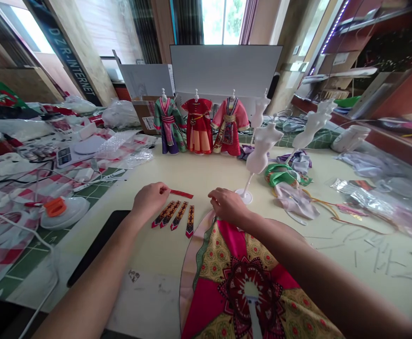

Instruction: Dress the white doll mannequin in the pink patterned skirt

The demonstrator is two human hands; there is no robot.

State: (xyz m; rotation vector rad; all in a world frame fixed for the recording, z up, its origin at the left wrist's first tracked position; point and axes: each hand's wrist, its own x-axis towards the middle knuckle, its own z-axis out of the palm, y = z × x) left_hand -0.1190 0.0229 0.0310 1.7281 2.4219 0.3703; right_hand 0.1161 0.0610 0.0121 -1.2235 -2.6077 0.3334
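Strip [183,193] of red material is above four patterned pieces [178,216] on the bench [192,169], its left end pinched by the left hand [150,197]. Right hand [229,205] is at patterned fabric's [220,254] upper edge; whether its fingers grasp, I cannot tell.

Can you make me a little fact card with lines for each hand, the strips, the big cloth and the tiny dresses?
Left hand: pinching one end of the red strip
Right hand: by the cloth's far edge, grip unclear
Patterned strips: four, pointed ends
Big cloth: patterned, pale hole in middle
Tiny dresses: green, red, pink
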